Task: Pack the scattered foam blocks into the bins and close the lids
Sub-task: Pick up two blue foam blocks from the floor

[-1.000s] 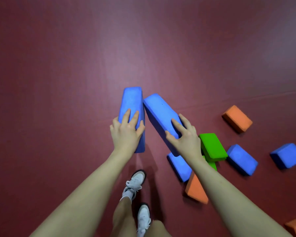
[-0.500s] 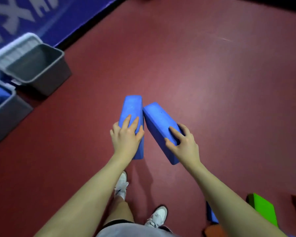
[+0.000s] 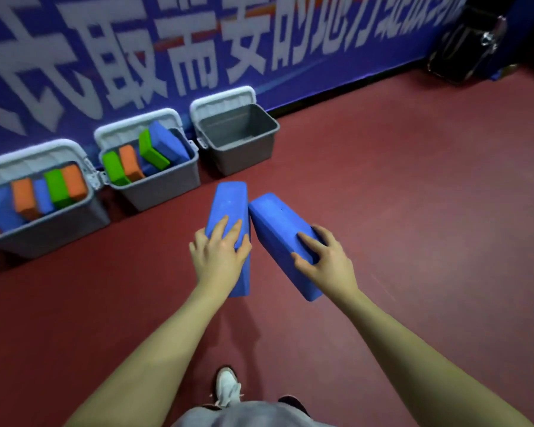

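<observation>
Two matte blue foam slabs, one clamped in the left hand (image 3: 219,257), one in the right hand (image 3: 327,263).

Two long blue foam blocks held above red floor at centre: left block (image 3: 230,208) gripped at its near half, pointing away; right block (image 3: 278,229) gripped likewise, angled leftward, far corners of the two almost touching. Three grey bins in a row against far wall, lids open and leaning back. Left bin (image 3: 59,232) packed with blue, orange, green blocks on edge. Middle bin (image 3: 164,186) part-filled, same colours, some tilted. Right bin (image 3: 244,155) without contents.
</observation>
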`<state>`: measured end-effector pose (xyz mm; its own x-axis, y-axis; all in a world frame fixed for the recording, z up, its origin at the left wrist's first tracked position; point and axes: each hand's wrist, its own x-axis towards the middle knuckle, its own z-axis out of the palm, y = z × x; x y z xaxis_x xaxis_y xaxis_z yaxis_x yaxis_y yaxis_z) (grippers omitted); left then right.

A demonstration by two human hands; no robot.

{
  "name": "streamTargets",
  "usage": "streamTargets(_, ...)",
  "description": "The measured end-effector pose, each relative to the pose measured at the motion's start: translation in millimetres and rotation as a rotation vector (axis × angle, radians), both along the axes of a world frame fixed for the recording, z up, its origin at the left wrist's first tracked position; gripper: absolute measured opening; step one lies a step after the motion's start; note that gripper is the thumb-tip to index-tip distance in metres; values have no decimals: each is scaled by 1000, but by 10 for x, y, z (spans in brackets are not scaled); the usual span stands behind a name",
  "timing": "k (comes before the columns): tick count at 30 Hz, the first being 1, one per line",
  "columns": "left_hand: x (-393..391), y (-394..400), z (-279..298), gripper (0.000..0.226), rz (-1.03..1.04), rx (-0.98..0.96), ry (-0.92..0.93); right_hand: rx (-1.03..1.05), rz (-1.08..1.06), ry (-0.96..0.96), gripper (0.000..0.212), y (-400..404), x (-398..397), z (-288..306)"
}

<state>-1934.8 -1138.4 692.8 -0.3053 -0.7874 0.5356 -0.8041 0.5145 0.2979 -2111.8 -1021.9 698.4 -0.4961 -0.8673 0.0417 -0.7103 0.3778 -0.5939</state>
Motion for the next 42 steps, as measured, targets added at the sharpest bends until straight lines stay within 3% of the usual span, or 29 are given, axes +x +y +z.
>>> streamTargets(8, 981, -1472, 198, 43, 211, -16, 4, -43, 178, 22, 46, -1872, 660, 261)
streamTargets(16, 1074, -2809, 181, 33, 331, 53, 49, -128, 229, 21, 43, -3572, 731, 299)
streamTargets(22, 711, -4155, 252, 46, 342, 81, 48, -109, 292, 32, 44, -4987, 389, 291)
streamTargets(29, 12, -5593, 343, 45, 349, 154, 98, -87, 284, -7, 45, -6411, -253, 380)
streamTargets(42, -1134, -7823, 26, 43, 175, 245, 0, 38, 191, -46, 48, -8301, -1328, -20)
